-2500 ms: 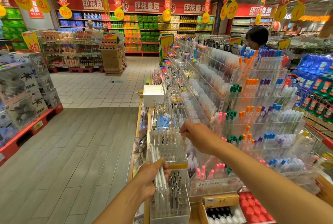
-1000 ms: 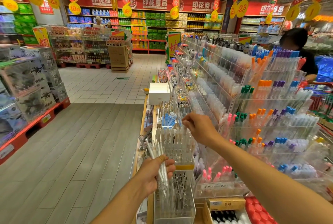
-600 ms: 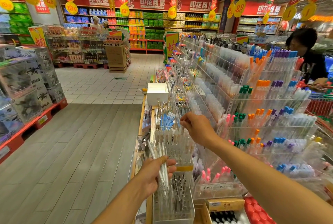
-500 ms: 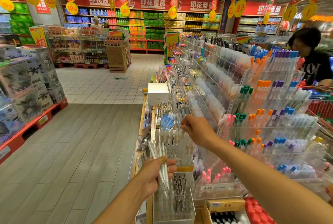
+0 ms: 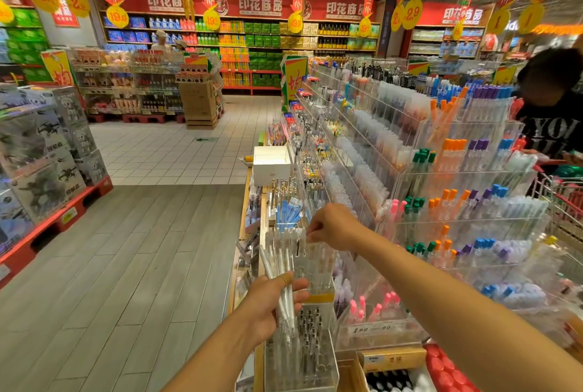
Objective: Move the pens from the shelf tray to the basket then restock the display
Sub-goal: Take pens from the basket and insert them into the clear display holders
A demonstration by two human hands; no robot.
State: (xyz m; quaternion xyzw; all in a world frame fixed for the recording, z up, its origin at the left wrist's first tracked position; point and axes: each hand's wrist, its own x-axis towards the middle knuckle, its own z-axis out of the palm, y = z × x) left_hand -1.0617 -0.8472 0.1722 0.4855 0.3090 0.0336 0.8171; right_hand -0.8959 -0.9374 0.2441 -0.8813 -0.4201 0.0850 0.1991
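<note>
My left hand (image 5: 271,303) is shut on a bundle of white pens (image 5: 285,290) that slants up to the left, held over a clear acrylic shelf tray (image 5: 303,357) of silver-clipped pens. My right hand (image 5: 331,227) hovers higher up with its fingertips pinched at the tops of the white pens standing in the clear tray (image 5: 296,243) behind. Whether a pen is between those fingers is hard to see. No basket is in view.
Tiered acrylic racks of coloured pens (image 5: 457,202) fill the right side. A white box (image 5: 271,164) sits further along the shelf. A person (image 5: 552,107) with a red cart (image 5: 564,199) stands at far right. Grey plank floor (image 5: 126,265) and boxed goods on red pallets (image 5: 41,154) lie left.
My right hand has dipped slightly toward the standing white pens. My left hand keeps the same bundle in about the same place. The person at right has come further into view.
</note>
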